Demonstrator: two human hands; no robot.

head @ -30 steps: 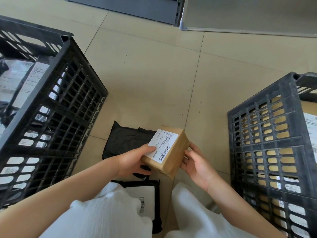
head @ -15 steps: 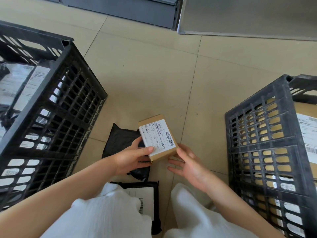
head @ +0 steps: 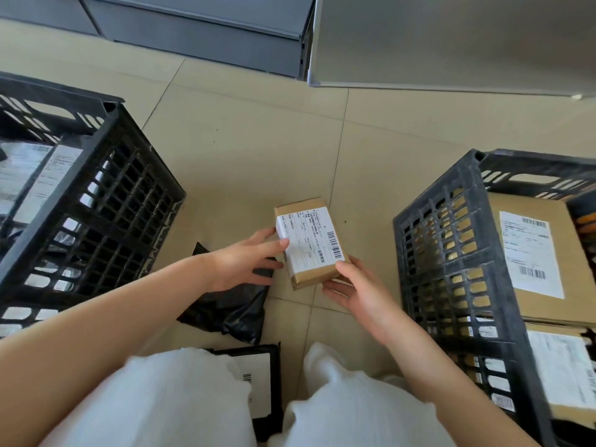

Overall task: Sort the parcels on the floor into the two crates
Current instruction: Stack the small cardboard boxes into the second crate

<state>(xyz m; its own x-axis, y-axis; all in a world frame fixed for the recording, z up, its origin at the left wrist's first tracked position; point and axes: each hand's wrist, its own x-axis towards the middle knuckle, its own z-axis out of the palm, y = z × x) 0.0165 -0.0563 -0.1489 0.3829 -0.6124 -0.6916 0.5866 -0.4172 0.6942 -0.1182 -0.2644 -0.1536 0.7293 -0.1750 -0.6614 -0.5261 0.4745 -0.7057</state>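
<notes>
We are looking down at a beige tiled floor filling the middle of the frame, with grey cabinet fronts running along the top edge. A black lattice crate is standing at the left edge, holding labelled black bags, and a second black crate is standing at the right edge, holding brown cartons with white labels. White-clad knees are filling the bottom of the frame. Between them a flat black labelled parcel is lying on the tiles, and just above it a crumpled black bag is lying partly under the left forearm. At centre we are holding a small brown box, label up, above the floor: the right hand is gripping its lower right corner, thumb on top, while the left hand is touching its left edge with straightened fingers.
</notes>
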